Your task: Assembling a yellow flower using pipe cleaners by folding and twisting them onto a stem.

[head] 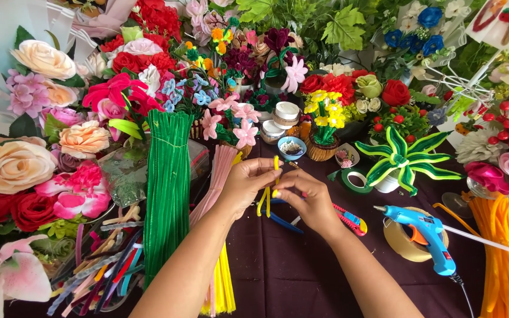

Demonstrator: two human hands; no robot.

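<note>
Both hands meet mid-frame over the worktop (pixel 301 271), which has a dark maroon cloth. Left hand (pixel 244 184) pinches a yellow pipe cleaner (pixel 268 191) w/ thumb and fingertips closed on it; right hand (pixel 308 197) grips the same piece from the other side, fingers curled tight. The pipe cleaner is bent into a loop, one end sticking up between the fingertips, the rest hanging just below the hands, off the cloth. Under the hands lie blue-handled pliers (pixel 284 222), partly hidden, and just right of the right wrist a red/yellow/blue utility knife (pixel 350 219). Further right: blue glue gun (pixel 426 232) resting on a roll of clear tape (pixel 406 242). Left of the hands, a tall bundle of green pipe cleaners (pixel 167 188), then a pink bundle (pixel 218 176) and a yellow bundle (pixel 225 282) near the left forearm. Bottom left, a mixed pile of coloured pipe cleaner scraps (pixel 98 259). Far right edge, orange pipe cleaners (pixel 505 259). Behind the hands: small blue bowl (pixel 292 148), green floral tape roll (pixel 354 180), a green-and-yellow striped pipe cleaner plant (pixel 405 159) in a white pot, and a small basket of yellow flowers (pixel 325 126). Artificial flowers of many colours ring the back & left side.
</note>
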